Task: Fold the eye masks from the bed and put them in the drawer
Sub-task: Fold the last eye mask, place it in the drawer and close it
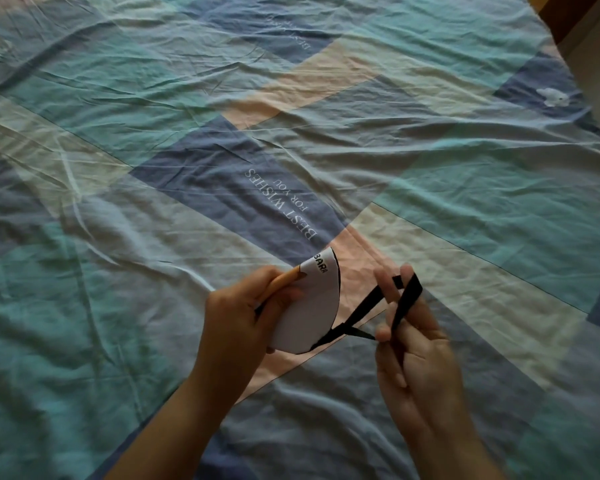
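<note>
A white eye mask (309,306) with a black edge and black lettering is folded in half and held just above the bed. My left hand (243,313) grips its folded side, thumb on top. Its black elastic strap (371,303) runs out to the right. My right hand (413,344) has the strap looped around its raised fingers and pinched at the thumb, pulling it taut. No other eye mask and no drawer are in view.
The bed is covered by a wrinkled patchwork sheet (257,150) in blue, teal, cream and pink, printed with "BEST WISHES FOR YOU". The bed's edge and a strip of floor (593,46) lie at the upper right.
</note>
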